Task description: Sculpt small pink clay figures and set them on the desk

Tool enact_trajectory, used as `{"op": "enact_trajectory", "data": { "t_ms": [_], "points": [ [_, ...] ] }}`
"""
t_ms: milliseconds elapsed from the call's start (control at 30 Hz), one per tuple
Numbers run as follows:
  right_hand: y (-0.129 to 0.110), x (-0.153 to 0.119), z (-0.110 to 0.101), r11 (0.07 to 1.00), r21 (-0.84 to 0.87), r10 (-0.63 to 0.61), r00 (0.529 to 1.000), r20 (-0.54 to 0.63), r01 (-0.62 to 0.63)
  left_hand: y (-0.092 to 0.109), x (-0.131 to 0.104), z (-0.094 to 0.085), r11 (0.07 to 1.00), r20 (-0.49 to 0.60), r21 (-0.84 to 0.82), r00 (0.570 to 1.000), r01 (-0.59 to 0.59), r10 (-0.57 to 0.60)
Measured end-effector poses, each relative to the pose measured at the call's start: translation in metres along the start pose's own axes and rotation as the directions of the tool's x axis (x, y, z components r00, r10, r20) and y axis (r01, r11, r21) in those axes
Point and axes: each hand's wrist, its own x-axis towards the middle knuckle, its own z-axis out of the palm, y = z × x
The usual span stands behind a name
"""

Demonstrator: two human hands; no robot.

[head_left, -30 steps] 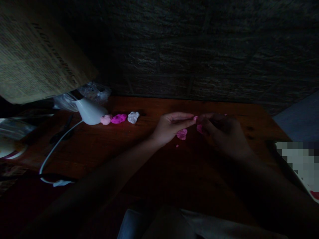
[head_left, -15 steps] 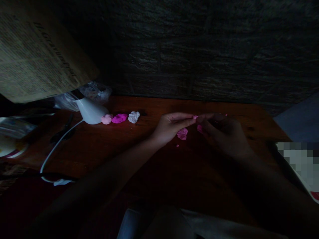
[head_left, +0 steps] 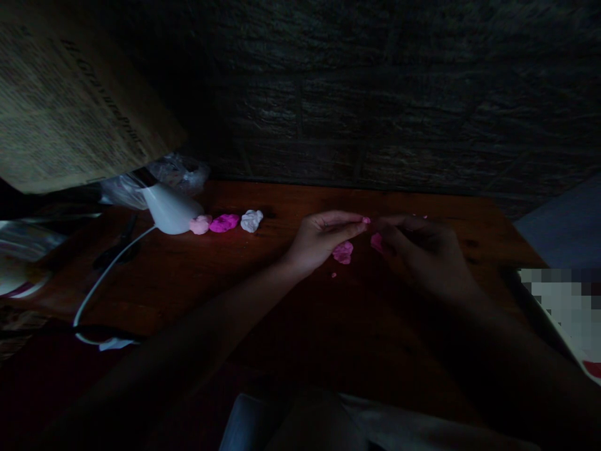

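Observation:
My left hand (head_left: 319,238) is closed in a pinch, with a small bit of pink modelling clay (head_left: 365,220) between thumb and index fingertip. Just right of it, my right hand (head_left: 425,250) has its thumb and fingers drawn together, dark and slightly blurred; what they hold, if anything, is hidden. A deeper pink lump (head_left: 377,242) shows under the right fingertips; I cannot tell whether it is held or lies on the table. A pink clay lump (head_left: 343,252) rests on the table below the left fingers, with a tiny pink crumb (head_left: 333,275) nearer me.
Left on the wooden table (head_left: 282,200) are lumps of pale pink clay (head_left: 200,224), magenta clay (head_left: 224,223) and white clay (head_left: 251,220). Beside them stands a white lamp base (head_left: 171,210) with a cable (head_left: 89,300). A printed paper shade (head_left: 79,106) hangs upper left; a dark wall (head_left: 375,94) rises behind.
My right fingertips have drawn slightly away to the right from the small pink bit, which stays in my left pinch. The lumps on the table have not moved.

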Motion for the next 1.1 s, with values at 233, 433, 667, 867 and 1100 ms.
{"op": "enact_trajectory", "data": {
  "t_ms": [233, 433, 667, 867, 1100],
  "points": [
    [-0.0009, 0.0058, 0.0021, 0.979, 0.131, 0.149, 0.987, 0.066, -0.156, 0.0003, -0.0012, 0.0013, 1.0, -0.01, 0.029, 1.0, -0.013, 0.014],
    [0.0011, 0.0057, 0.0047, 0.971, 0.178, 0.149, 0.986, 0.073, -0.16, -0.0006, -0.0013, 0.0006, 0.998, -0.019, 0.063, 1.0, -0.021, 0.022],
    [0.0028, 0.0043, 0.0071, 0.952, 0.235, 0.184, 0.981, 0.063, -0.194, -0.002, -0.0008, 0.0003, 0.999, -0.015, 0.041, 0.999, -0.03, 0.03],
    [0.0072, 0.0036, 0.0041, 0.969, 0.19, 0.15, 0.987, 0.062, -0.16, 0.0007, -0.0015, 0.0016, 1.0, -0.004, -0.003, 1.0, 0.006, -0.006],
    [-0.0005, 0.0036, 0.0036, 0.985, 0.12, 0.118, 0.991, 0.058, -0.124, 0.0008, -0.0016, 0.001, 1.0, -0.001, 0.004, 1.0, 0.017, -0.017]
  ]
}}
